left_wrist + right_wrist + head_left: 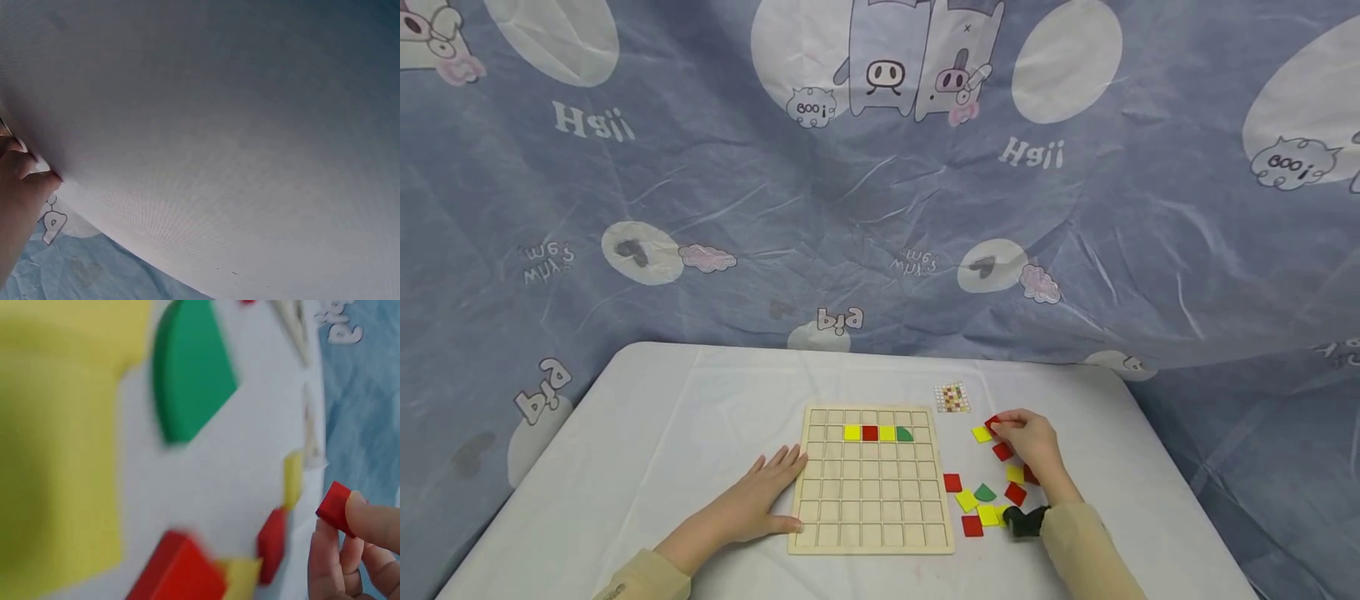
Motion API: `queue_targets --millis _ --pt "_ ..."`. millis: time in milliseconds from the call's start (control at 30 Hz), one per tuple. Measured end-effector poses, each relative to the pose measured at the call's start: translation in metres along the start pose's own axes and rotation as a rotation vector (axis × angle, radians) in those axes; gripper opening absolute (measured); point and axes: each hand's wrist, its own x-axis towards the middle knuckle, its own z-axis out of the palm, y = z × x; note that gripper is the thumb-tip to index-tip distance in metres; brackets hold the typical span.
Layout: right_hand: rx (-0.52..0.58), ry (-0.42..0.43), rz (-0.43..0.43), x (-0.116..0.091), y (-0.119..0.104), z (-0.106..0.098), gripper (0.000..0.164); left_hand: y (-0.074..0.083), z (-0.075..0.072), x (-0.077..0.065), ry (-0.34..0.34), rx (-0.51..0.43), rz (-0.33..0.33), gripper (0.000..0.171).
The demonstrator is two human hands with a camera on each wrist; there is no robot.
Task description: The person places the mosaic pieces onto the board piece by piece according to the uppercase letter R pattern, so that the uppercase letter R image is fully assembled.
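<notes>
A wooden grid board (pixel 872 492) lies on the white table, with a row of yellow, red, yellow and green pieces near its far edge. My left hand (pixel 765 492) rests with spread fingers at the board's left edge. Right of the board, my right hand (pixel 1032 444) pinches a red square tile (pixel 335 505) between thumb and fingers, just above the table. Beside that hand lie a yellow tile (pixel 982 434) and another red tile (pixel 1002 452). A green quarter-circle piece (pixel 985 493) sits among the loose tiles nearer me.
A small printed pattern card (pixel 952 397) lies beyond the board's far right corner. Several red and yellow tiles (pixel 972 526) are scattered right of the board, some partly hidden by the black wrist camera (pixel 1026 522). A patterned blue-grey cloth (pixel 865 208) hangs behind the table.
</notes>
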Motion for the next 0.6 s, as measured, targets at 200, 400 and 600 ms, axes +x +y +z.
queue_targets --millis 200,400,600 --pt "0.078 -0.068 -0.11 -0.016 -0.021 0.015 0.025 0.001 0.0 -0.001 -0.002 -0.009 0.006 0.1" --pt "0.163 -0.165 -0.18 -0.029 -0.034 0.042 0.02 0.0 0.002 -0.001 0.003 -0.006 0.007 0.1" --pt "0.133 -0.227 -0.231 -0.037 -0.043 0.064 0.015 -0.002 0.003 0.001 0.008 0.011 0.002 0.101"
